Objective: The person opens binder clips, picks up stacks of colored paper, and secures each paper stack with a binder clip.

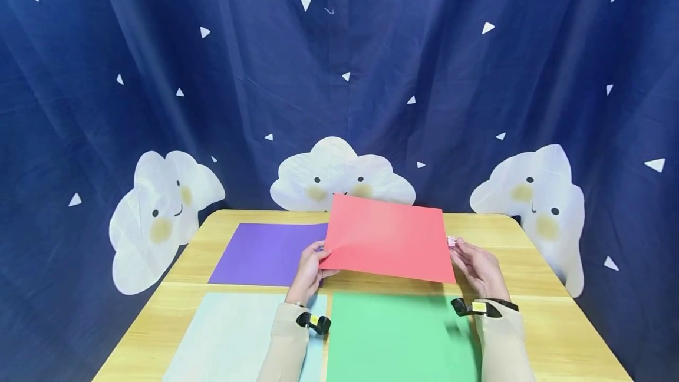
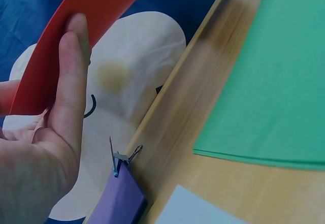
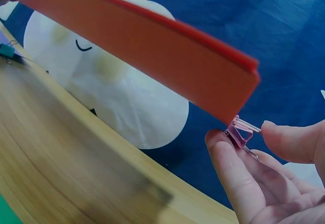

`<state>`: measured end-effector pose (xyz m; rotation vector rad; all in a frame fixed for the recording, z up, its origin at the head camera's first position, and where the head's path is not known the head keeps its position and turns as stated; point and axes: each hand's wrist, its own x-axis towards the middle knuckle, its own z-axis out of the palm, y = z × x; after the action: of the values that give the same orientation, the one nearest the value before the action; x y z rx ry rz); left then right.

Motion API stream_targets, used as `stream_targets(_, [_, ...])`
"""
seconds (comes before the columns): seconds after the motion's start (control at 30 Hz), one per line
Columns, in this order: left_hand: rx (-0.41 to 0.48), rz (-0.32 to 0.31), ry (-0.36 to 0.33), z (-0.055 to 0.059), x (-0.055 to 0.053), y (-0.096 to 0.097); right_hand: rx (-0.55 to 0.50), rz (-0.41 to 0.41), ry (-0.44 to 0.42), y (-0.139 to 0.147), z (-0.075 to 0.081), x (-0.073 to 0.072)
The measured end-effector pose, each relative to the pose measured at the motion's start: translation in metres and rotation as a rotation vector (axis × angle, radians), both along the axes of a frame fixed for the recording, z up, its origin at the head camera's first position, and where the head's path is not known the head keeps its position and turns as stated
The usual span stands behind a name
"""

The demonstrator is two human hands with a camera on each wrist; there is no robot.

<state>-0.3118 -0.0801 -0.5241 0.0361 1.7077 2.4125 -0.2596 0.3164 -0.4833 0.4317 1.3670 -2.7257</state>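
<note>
Both forearms, in pale sleeves, reach forward from the near side over the counter [image 1: 562, 323], leaning slightly inward, a black device strapped at each wrist. The left hand [image 1: 310, 267] is raised beside the near left corner of the red paper [image 1: 389, 237]; its thumb lies on the front face and its other fingers reach behind, fairly straight, pinching the paper between them. The red paper is held up off the counter, tilted, its face toward the wearer and its right end slightly lower.

The right hand [image 1: 480, 267] is at the right edge of that paper, its thumb on one side and its fingers bent on the other, pinching a pink binder clip [image 3: 237, 133]. The clip meets the paper's corner in the right wrist view; whether it grips the sheets cannot be told.

Below lie green paper [image 1: 398, 335] and light blue paper [image 1: 228, 335], with purple paper [image 1: 265, 252] to the left, a binder clip with a teal body [image 3: 7, 50] on its edge.
</note>
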Motion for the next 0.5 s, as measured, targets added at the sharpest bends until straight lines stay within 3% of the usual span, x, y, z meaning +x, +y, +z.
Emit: stream_targets(0.5, [-0.022, -0.031, 0.022, -0.0013, 0.0019, 0.0022, -0.026, -0.019, -0.012, 0.0009, -0.0003, -0.0007])
